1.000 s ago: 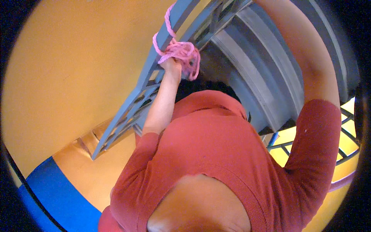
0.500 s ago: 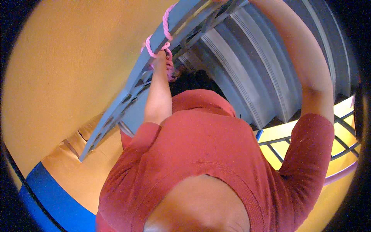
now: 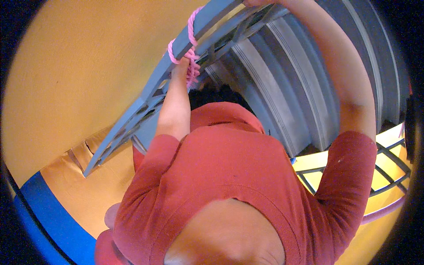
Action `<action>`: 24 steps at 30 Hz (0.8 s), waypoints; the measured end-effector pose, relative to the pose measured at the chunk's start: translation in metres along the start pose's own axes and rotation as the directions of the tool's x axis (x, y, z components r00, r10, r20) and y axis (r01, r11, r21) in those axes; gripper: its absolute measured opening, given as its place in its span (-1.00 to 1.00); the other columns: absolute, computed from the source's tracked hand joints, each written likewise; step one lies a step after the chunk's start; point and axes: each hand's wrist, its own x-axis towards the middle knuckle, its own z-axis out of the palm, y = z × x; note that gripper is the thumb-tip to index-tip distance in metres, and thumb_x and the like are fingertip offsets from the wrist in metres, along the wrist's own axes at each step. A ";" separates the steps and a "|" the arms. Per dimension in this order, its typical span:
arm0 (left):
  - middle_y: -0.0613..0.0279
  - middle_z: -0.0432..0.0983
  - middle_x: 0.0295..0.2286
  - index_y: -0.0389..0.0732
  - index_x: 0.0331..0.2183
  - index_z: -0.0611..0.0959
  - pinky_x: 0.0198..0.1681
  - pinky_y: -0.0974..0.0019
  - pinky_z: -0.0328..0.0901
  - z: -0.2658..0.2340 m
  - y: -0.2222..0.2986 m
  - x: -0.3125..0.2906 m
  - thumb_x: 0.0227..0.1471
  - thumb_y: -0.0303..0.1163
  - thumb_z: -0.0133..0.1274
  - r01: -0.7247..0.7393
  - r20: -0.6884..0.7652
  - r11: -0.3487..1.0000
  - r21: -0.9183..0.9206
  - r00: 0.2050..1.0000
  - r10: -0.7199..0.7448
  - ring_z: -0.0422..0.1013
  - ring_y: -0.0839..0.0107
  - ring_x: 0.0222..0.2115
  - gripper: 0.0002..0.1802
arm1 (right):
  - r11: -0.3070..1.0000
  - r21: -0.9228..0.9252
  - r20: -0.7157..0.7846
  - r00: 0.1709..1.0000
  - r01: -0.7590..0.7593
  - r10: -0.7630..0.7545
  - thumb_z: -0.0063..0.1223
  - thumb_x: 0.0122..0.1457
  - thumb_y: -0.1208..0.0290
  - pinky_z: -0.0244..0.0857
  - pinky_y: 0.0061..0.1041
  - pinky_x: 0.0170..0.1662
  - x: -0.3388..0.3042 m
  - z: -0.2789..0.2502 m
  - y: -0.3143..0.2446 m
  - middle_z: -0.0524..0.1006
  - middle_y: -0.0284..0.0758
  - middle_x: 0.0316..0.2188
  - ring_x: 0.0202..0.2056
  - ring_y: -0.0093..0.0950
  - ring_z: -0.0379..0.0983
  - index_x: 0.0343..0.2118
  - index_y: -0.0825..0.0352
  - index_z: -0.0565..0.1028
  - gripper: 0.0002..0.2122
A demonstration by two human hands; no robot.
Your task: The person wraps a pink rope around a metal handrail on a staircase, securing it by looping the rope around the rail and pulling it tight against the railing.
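The left hand is on the stair side of a blue-grey rail, against the pink rope; its fingertips are hidden, so I cannot tell whether they pinch the strands or merely rest among them. The right hand meets the rail higher up, cut by the top edge, and its grip cannot be told either.

The rope passes over the rail in two separate loops, with a twisted bunch beside the left hand. The loops look spaced apart rather than snug, so a pull from one side could slide them down the sloping rail. Because the bunch is bundled, a strand could snag on itself or on the bars under the rail. Fingers between rope and rail could be nipped if a loop tightens suddenly. If the bunch slips free, it could drop toward the stairs and become a trip hazard.
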 end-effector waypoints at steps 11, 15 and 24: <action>0.16 0.55 -0.47 -0.21 -0.27 0.58 -0.45 0.26 0.31 0.021 0.017 -0.028 -0.12 -0.32 0.16 0.226 -0.113 0.937 0.265 0.973 -0.203 0.46 0.39 -0.44 -0.70 | 0.999 0.003 0.037 0.998 -0.042 0.042 0.13 -0.41 0.38 0.35 -0.27 -0.41 -0.002 0.002 0.001 0.52 -0.17 -0.61 -0.46 -0.18 0.50 -0.63 0.28 0.54 -0.82; 0.14 0.55 -0.47 -0.21 -0.28 0.57 -0.40 0.21 0.32 0.030 0.042 -0.046 -0.11 -0.35 0.14 0.289 -0.212 0.893 0.344 0.951 -0.226 0.47 0.35 -0.41 -0.72 | 0.999 0.007 0.052 0.998 -0.037 0.036 0.13 -0.41 0.38 0.34 -0.27 -0.41 -0.005 0.001 0.002 0.52 -0.17 -0.61 -0.45 -0.18 0.50 -0.63 0.28 0.54 -0.83; 0.10 0.54 -0.45 -0.23 -0.28 0.54 -0.28 0.12 0.35 0.037 0.080 -0.062 -0.08 -0.43 0.08 0.371 -0.298 0.833 0.410 0.918 -0.262 0.48 0.27 -0.33 -0.77 | 0.999 0.013 0.035 0.998 -0.044 0.044 0.14 -0.41 0.39 0.36 -0.28 -0.41 -0.004 -0.002 0.002 0.53 -0.17 -0.61 -0.46 -0.19 0.51 -0.63 0.28 0.55 -0.83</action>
